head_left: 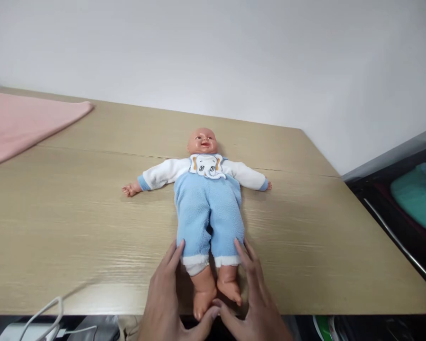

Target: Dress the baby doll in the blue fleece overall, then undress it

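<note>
A baby doll [208, 199] lies on its back on the wooden table [92, 222], arms stretched out to both sides and head toward the wall. It wears a light blue fleece outfit with white sleeves and an elephant bib [207, 166]. My left hand [166, 298] is beside the doll's leg on the left, its fingertips at the trouser leg. On the other side, my right hand [252, 298] rests its fingertips against the other trouser leg. Fingers on both hands are apart, and the two thumbs come close together by the doll's bare feet [205, 294].
A pink cloth [24, 123] lies at the table's far left. White cables [58, 308] and a white device [24, 332] show below the front edge at left. Right of the table are a dark surface and a teal cloth [417, 199]. A pale wall [213, 57] stands behind.
</note>
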Tool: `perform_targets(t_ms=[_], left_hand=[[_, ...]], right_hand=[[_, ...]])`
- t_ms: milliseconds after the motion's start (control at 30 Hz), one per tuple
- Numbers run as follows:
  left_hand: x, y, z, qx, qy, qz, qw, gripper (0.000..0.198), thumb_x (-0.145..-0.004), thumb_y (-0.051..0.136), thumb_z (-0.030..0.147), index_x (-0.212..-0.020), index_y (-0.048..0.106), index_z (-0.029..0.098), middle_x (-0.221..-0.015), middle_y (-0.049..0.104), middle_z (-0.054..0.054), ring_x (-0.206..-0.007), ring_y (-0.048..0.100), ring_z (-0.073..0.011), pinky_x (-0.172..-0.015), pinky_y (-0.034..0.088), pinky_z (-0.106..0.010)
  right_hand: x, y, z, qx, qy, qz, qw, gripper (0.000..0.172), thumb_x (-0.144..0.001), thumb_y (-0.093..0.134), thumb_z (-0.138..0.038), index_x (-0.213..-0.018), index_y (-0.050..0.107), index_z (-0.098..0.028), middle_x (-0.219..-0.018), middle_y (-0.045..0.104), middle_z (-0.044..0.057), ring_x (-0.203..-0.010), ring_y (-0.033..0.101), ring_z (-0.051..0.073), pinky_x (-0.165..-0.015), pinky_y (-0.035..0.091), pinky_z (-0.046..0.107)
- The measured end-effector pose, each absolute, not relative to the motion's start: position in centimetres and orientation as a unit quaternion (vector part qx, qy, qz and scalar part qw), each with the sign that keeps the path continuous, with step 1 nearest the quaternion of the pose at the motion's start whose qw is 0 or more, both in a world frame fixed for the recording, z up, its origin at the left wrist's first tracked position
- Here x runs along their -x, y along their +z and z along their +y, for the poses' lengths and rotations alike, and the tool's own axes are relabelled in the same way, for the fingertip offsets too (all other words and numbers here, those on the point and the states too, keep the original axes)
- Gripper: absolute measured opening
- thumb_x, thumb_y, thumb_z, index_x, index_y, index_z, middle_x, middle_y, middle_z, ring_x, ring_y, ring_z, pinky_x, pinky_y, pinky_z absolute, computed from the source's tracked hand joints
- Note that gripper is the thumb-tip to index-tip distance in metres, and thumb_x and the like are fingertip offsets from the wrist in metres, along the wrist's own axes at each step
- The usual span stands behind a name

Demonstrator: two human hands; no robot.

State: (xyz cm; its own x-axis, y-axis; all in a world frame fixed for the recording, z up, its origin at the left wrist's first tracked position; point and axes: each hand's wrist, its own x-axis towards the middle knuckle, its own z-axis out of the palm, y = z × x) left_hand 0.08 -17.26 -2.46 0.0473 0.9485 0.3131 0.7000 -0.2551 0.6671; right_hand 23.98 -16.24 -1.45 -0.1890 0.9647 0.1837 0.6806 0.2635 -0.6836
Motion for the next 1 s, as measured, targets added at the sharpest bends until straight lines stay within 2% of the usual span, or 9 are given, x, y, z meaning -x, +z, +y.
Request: perform_targets(t_ms=[67, 200, 300, 400, 500, 633, 867, 933, 1000], left_hand=[[-0.1, -3.1, -17.4, -0.712, 0.361, 0.583, 0.147, 0.111, -0.092, 0.081, 0.052, -0.181, 0.019, 0.030, -0.164, 0.058, -0.023, -0.141, 0.067, -0.0492, -0.100, 0.068, -0.069], [1.4, -3.1, -16.9, -0.727, 0.353, 0.570, 0.147, 0.092, -0.094, 0.077, 0.041, -0.174, 0.033, 0.037, -0.149, 0.072, -0.014, -0.131, 0.073, -0.0424, -0.100, 0.068, -0.063], [2.8, -2.9, -17.2, -0.728, 0.344, 0.572, 0.156, 0.071, -0.099, 0.073, 0.037, -0.164, 0.046, 0.040, -0.144, 0.074, -0.010, -0.129, 0.074, -0.0379, -0.100, 0.068, -0.059], [3.8, -2.9, -17.5, -0.725, 0.343, 0.576, 0.159, 0.059, -0.102, 0.071, 0.035, -0.157, 0.052, 0.041, -0.142, 0.073, -0.008, -0.130, 0.073, -0.0361, -0.101, 0.068, -0.057], [4.3, -3.1, -17.5, -0.726, 0.346, 0.575, 0.148, 0.060, -0.101, 0.072, 0.034, -0.157, 0.055, 0.042, -0.145, 0.071, -0.008, -0.132, 0.071, -0.0368, -0.103, 0.068, -0.057], [4.7, -3.3, -17.4, -0.733, 0.343, 0.574, 0.127, 0.064, -0.099, 0.074, 0.034, -0.159, 0.055, 0.043, -0.149, 0.068, -0.010, -0.136, 0.069, -0.0382, -0.105, 0.068, -0.057], [5.9, -2.0, -17.3, -0.753, 0.337, 0.553, 0.117, 0.074, -0.096, 0.075, 0.040, -0.166, 0.048, 0.040, -0.163, 0.056, -0.015, -0.145, 0.063, -0.0422, -0.106, 0.069, -0.061], [6.3, -1.2, -16.7, -0.761, 0.337, 0.539, 0.130, 0.075, -0.098, 0.071, 0.042, -0.168, 0.044, 0.039, -0.168, 0.051, -0.015, -0.150, 0.058, -0.0436, -0.110, 0.066, -0.064], [6.4, -0.2, -15.3, -0.763, 0.342, 0.531, 0.135, 0.071, -0.102, 0.066, 0.039, -0.169, 0.041, 0.041, -0.170, 0.048, -0.014, -0.154, 0.052, -0.0424, -0.115, 0.060, -0.065]], right_hand=[[-23.9, -2.6, -16.7, 0.560, 0.215, -0.740, 0.303, 0.098, -0.099, 0.076, -0.035, -0.180, 0.023, -0.040, -0.183, 0.039, 0.015, -0.163, 0.048, 0.048, -0.114, 0.065, 0.068], [-24.2, -3.4, -16.4, 0.547, 0.191, -0.750, 0.318, 0.079, -0.106, 0.067, -0.027, -0.176, 0.035, -0.044, -0.168, 0.060, 0.011, -0.150, 0.066, 0.040, -0.112, 0.068, 0.058], [-24.6, -3.1, -16.4, 0.537, 0.182, -0.748, 0.344, 0.067, -0.109, 0.065, -0.024, -0.169, 0.047, -0.047, -0.154, 0.072, 0.007, -0.135, 0.077, 0.034, -0.108, 0.071, 0.051], [-25.0, -3.0, -16.7, 0.542, 0.158, -0.740, 0.365, 0.058, -0.108, 0.066, -0.024, -0.160, 0.057, -0.048, -0.144, 0.077, 0.006, -0.127, 0.080, 0.035, -0.103, 0.072, 0.055], [-25.3, -3.1, -17.0, 0.550, 0.145, -0.736, 0.368, 0.056, -0.107, 0.068, -0.025, -0.157, 0.059, -0.046, -0.143, 0.077, 0.007, -0.127, 0.080, 0.037, -0.104, 0.072, 0.058], [-25.6, -3.5, -17.1, 0.551, 0.146, -0.742, 0.352, 0.059, -0.108, 0.064, -0.027, -0.163, 0.052, -0.044, -0.151, 0.072, 0.009, -0.134, 0.077, 0.036, -0.107, 0.071, 0.057], [-29.7, -3.2, -16.1, 0.549, 0.134, -0.766, 0.305, 0.089, -0.102, 0.075, -0.043, -0.177, 0.029, -0.035, -0.169, 0.057, 0.016, -0.150, 0.064, 0.044, -0.116, 0.064, 0.065], [-31.6, -2.1, -15.6, 0.548, 0.151, -0.771, 0.287, 0.090, -0.100, 0.077, -0.047, -0.177, 0.031, -0.036, -0.171, 0.055, 0.015, -0.153, 0.060, 0.043, -0.119, 0.061, 0.066], [-33.2, -0.8, -14.7, 0.538, 0.183, -0.777, 0.270, 0.080, -0.102, 0.076, -0.048, -0.172, 0.038, -0.039, -0.171, 0.055, 0.012, -0.155, 0.059, 0.041, -0.122, 0.059, 0.064]])
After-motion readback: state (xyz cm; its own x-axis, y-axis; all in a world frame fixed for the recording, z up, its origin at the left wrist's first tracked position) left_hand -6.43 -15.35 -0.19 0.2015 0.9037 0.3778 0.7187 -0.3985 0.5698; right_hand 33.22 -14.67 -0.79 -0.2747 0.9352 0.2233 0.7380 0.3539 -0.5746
